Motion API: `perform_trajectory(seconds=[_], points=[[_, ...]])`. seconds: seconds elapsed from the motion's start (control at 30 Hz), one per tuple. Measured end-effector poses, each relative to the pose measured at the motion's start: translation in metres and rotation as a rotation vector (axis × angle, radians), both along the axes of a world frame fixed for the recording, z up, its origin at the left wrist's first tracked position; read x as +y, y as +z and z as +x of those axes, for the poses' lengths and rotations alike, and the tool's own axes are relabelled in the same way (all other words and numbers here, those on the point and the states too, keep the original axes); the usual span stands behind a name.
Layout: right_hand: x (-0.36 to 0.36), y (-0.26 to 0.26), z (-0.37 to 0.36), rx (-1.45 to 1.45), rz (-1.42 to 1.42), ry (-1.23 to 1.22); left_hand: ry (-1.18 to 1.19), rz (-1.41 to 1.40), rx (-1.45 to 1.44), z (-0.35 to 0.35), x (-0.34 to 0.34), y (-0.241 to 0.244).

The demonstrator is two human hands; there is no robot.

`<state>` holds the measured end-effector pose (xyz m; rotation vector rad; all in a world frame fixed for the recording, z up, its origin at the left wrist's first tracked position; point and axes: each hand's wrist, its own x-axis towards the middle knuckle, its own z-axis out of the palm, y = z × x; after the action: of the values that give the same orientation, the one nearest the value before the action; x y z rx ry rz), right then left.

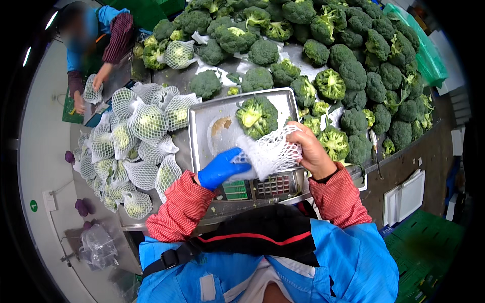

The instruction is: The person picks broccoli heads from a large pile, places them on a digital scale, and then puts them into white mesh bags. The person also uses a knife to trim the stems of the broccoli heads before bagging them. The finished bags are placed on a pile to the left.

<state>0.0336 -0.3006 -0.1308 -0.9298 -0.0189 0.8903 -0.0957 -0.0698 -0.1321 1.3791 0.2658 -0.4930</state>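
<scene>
A white foam net sleeve is stretched between my two hands, over the near edge of a metal weighing pan. My left hand, in a blue glove, grips its left end. Bare, my right hand pinches the sleeve's right edge. One broccoli head lies in the pan with its cut stalk showing, just beyond the sleeve. Below the pan are the scale's keypad and display, partly behind the sleeve. Netted broccoli heads are piled left of the pan.
Loose broccoli is heaped beyond and right of the pan. A knife lies at the table's right edge. At upper left a co-worker's hands are at a netted head. Green crates stand lower right, white trays beside them.
</scene>
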Motion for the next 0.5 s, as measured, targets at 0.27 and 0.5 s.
perform_trajectory(seconds=[0.27,0.5], points=[[0.034,-0.039,0.051,-0.67,-0.767,0.04,0.304,0.424,-0.073,0.096,0.033,-0.096],[0.031,-0.033,0.036,0.032,-0.143,-0.021,0.546,-0.719,0.258,0.067,-0.008,-0.019]])
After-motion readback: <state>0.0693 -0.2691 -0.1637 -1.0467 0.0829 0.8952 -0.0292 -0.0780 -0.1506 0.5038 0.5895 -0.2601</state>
